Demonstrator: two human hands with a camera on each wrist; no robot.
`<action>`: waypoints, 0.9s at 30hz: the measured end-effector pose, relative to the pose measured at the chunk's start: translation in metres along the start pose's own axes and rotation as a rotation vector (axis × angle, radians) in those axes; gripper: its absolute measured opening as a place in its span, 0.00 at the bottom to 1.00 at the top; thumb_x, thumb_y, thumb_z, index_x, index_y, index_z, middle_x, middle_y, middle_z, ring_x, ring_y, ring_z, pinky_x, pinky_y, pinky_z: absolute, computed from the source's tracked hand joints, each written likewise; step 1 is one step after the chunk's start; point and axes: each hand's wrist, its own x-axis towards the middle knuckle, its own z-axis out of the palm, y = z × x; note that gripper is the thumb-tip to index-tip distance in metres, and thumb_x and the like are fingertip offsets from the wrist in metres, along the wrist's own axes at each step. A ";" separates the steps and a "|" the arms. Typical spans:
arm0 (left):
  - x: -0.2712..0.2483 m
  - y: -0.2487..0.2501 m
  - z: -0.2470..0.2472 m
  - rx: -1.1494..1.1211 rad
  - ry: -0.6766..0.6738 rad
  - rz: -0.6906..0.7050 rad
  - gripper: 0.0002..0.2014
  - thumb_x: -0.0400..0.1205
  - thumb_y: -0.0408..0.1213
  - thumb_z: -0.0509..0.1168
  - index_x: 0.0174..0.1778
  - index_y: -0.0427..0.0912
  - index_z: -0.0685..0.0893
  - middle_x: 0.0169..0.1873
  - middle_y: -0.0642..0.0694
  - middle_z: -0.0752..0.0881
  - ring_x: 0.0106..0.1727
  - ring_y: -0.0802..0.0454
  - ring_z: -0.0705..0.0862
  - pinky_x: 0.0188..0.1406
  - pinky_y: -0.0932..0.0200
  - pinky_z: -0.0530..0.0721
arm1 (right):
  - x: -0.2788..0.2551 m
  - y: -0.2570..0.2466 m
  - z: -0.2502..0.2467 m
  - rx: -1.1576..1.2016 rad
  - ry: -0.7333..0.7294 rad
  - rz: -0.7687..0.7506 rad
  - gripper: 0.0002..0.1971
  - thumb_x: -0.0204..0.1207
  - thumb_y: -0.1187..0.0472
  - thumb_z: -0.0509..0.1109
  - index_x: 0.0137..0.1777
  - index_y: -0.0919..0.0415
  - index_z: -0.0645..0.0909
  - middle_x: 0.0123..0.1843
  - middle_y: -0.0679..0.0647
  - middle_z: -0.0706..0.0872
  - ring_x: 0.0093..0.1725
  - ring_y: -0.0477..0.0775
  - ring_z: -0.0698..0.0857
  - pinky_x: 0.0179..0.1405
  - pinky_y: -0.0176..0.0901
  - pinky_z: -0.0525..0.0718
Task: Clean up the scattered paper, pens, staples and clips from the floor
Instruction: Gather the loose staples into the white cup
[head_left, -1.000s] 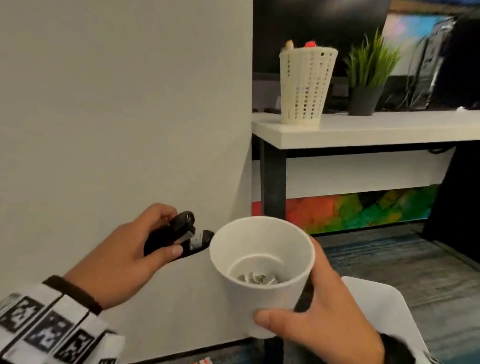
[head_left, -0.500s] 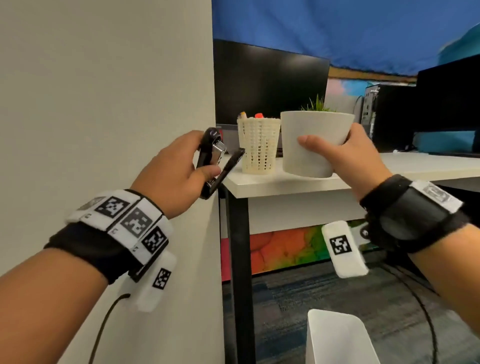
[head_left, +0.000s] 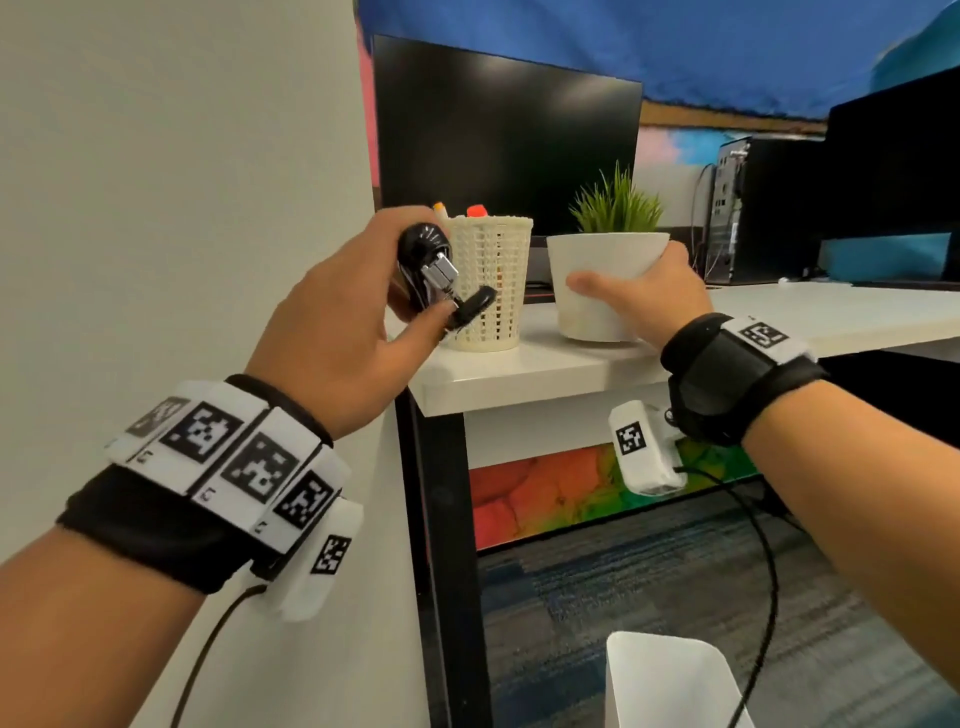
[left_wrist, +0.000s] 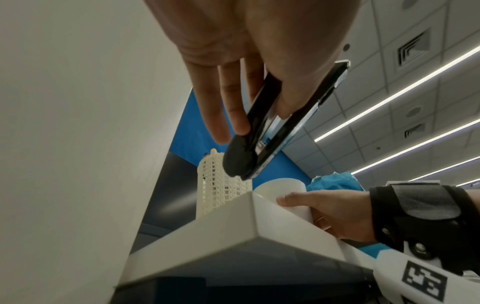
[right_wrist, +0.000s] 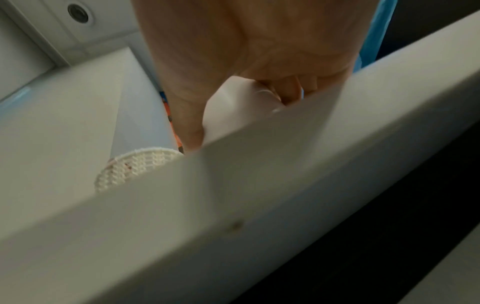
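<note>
My left hand (head_left: 363, 306) grips a black stapler (head_left: 434, 273) with its arm sprung open, held in the air at the white desk's (head_left: 545, 371) left corner; the left wrist view shows the stapler (left_wrist: 262, 131) between thumb and fingers. My right hand (head_left: 649, 291) holds a white cup (head_left: 602, 280) whose base sits on the desk top, right of a cream mesh pen holder (head_left: 491, 280) with pens in it. The cup (right_wrist: 233, 107) and holder (right_wrist: 135, 166) show past the desk edge in the right wrist view. The cup's inside is hidden.
A dark monitor (head_left: 504, 130) and a small green plant (head_left: 618, 202) stand behind the cup. A beige wall (head_left: 182, 182) is close on the left. A white bin (head_left: 670, 680) stands on the grey carpet (head_left: 597, 587) below. A computer tower (head_left: 737, 208) stands at the right.
Both hands rose from low by the wall up to desk height. The cup went from being carried in the air to resting on the desk beside the mesh holder.
</note>
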 end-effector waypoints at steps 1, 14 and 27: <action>0.004 0.000 0.001 0.011 -0.018 0.001 0.23 0.76 0.42 0.66 0.66 0.53 0.68 0.52 0.57 0.80 0.46 0.53 0.84 0.37 0.57 0.85 | 0.000 0.000 0.002 -0.025 0.001 0.014 0.46 0.61 0.40 0.80 0.73 0.59 0.60 0.59 0.52 0.75 0.57 0.52 0.77 0.60 0.50 0.81; 0.017 -0.026 0.011 0.281 -0.177 0.101 0.19 0.78 0.40 0.65 0.64 0.56 0.72 0.57 0.58 0.82 0.46 0.59 0.79 0.40 0.58 0.84 | -0.026 -0.028 0.011 -0.144 0.269 -0.426 0.39 0.73 0.38 0.69 0.80 0.51 0.59 0.74 0.56 0.68 0.71 0.58 0.65 0.63 0.44 0.64; 0.040 -0.062 0.039 0.415 -0.378 0.003 0.19 0.81 0.39 0.63 0.66 0.61 0.70 0.63 0.58 0.79 0.58 0.52 0.81 0.51 0.49 0.84 | -0.045 -0.017 0.036 -0.104 0.101 -0.473 0.28 0.75 0.44 0.58 0.75 0.51 0.66 0.69 0.55 0.72 0.69 0.56 0.66 0.67 0.47 0.65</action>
